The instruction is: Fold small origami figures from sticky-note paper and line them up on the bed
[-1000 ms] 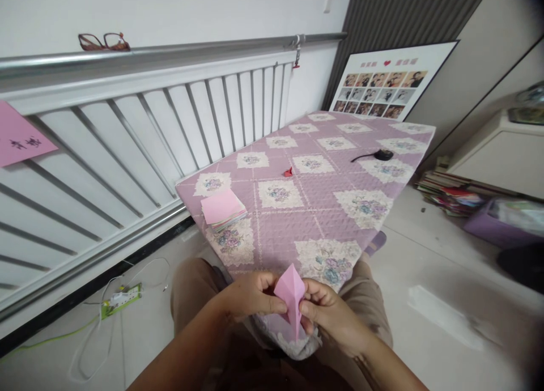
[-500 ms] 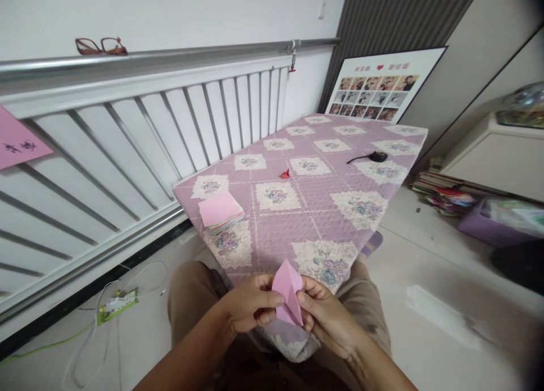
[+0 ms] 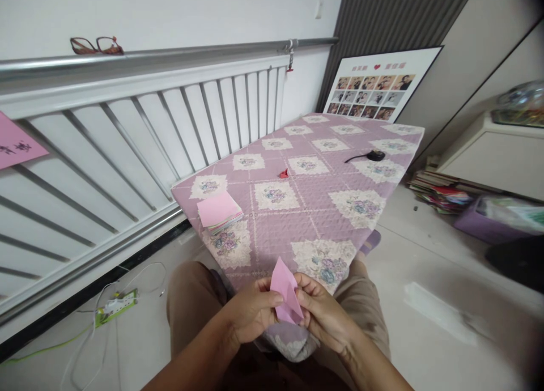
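Observation:
A partly folded sheet of pink paper (image 3: 284, 283) is held between my two hands, over the near corner of the table. My left hand (image 3: 255, 310) pinches its left edge, thumb in front and fingers behind. On the other side my right hand (image 3: 319, 309) grips the right edge with thumb and fingers. The paper's tip points up and away from me, and a fold opens toward the lower right. Left of centre on the table lies a stack of coloured paper (image 3: 220, 209), pink on top. Farther back sits a small red folded piece (image 3: 284, 174).
A floral cloth covers the table (image 3: 293, 226). A black object with a strap (image 3: 374, 155) lies toward its right side. Beyond the left edge stands a white radiator (image 3: 144, 130) with eyeglasses (image 3: 97, 45) on the pipe above. A power strip (image 3: 117, 306) with cables lies on the floor.
The pink paper has turned slightly, its tip shifting left and its front looking flatter. Both hands still hold it, with small shifts of the fingers.

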`<action>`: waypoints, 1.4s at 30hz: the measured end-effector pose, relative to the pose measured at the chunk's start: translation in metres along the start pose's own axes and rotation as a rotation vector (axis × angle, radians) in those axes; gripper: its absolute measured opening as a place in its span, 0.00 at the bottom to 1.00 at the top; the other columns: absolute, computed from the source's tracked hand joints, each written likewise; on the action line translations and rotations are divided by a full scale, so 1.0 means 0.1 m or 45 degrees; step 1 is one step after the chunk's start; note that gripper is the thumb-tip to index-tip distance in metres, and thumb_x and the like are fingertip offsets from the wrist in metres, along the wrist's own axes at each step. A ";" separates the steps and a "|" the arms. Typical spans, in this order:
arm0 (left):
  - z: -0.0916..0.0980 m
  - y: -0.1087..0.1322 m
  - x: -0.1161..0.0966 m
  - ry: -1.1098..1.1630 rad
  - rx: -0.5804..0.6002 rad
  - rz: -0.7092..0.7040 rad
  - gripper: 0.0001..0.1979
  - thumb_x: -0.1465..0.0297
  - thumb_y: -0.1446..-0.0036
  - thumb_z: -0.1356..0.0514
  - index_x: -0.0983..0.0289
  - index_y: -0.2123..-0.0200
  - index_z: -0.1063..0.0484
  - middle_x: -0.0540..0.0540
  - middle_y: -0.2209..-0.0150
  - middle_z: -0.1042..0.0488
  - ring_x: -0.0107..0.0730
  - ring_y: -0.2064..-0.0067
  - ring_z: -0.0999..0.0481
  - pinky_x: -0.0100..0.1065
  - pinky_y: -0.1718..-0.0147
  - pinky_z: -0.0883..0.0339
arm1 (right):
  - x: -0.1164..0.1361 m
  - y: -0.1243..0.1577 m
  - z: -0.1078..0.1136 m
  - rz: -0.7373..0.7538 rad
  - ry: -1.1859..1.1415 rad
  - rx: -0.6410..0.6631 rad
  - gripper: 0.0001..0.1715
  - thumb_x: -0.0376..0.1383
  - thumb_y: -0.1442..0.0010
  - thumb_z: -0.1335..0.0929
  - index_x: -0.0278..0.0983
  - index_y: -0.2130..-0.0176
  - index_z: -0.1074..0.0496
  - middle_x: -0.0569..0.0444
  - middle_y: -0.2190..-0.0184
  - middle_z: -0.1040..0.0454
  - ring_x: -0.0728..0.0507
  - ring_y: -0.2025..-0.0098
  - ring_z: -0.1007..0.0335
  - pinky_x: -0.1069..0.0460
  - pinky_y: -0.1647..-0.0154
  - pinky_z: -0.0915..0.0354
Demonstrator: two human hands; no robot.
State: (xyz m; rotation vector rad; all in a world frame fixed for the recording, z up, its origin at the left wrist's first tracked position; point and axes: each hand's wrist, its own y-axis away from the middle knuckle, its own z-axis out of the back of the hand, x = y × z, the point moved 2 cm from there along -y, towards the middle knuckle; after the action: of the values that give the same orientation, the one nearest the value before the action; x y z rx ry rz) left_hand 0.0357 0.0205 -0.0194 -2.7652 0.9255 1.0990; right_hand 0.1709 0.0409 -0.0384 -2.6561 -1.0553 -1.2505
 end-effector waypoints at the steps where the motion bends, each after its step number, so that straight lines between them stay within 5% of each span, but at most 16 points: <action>1: -0.01 0.00 0.00 0.015 -0.018 -0.008 0.15 0.69 0.54 0.33 0.71 0.62 0.26 0.60 0.71 0.24 0.42 0.65 0.23 0.40 0.60 0.34 | -0.01 -0.01 0.01 -0.007 -0.013 -0.007 0.20 0.43 0.56 0.22 0.35 0.69 0.28 0.62 0.82 0.32 0.58 0.84 0.43 0.63 0.83 0.42; 22: 0.08 -0.02 0.03 0.109 -0.026 0.000 0.15 0.71 0.52 0.39 0.69 0.58 0.27 0.59 0.67 0.23 0.40 0.63 0.23 0.34 0.64 0.38 | 0.01 -0.04 0.02 -0.019 0.047 -0.048 0.19 0.43 0.55 0.23 0.35 0.67 0.27 0.59 0.77 0.29 0.57 0.81 0.39 0.62 0.80 0.39; 33: 0.13 0.02 -0.07 -0.034 -0.099 -0.060 0.14 0.71 0.55 0.34 0.68 0.63 0.28 0.57 0.70 0.26 0.41 0.63 0.25 0.38 0.61 0.39 | 0.00 -0.01 0.06 -0.035 0.181 -0.039 0.23 0.48 0.56 0.23 0.34 0.70 0.28 0.63 0.84 0.37 0.59 0.85 0.52 0.62 0.85 0.48; 42: 0.16 0.05 -0.21 -0.279 -0.203 -0.090 0.16 0.69 0.56 0.33 0.67 0.62 0.28 0.56 0.69 0.27 0.40 0.62 0.28 0.38 0.58 0.42 | 0.06 -0.03 0.02 0.077 0.188 0.001 0.19 0.45 0.51 0.25 0.36 0.66 0.30 0.63 0.81 0.34 0.58 0.83 0.44 0.62 0.82 0.42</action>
State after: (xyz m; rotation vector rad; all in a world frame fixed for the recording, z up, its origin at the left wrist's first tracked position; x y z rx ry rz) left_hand 0.0113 0.0304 -0.0171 -2.6975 0.7392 1.4863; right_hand 0.1728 0.0469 -0.0364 -2.5279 -0.9479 -1.4082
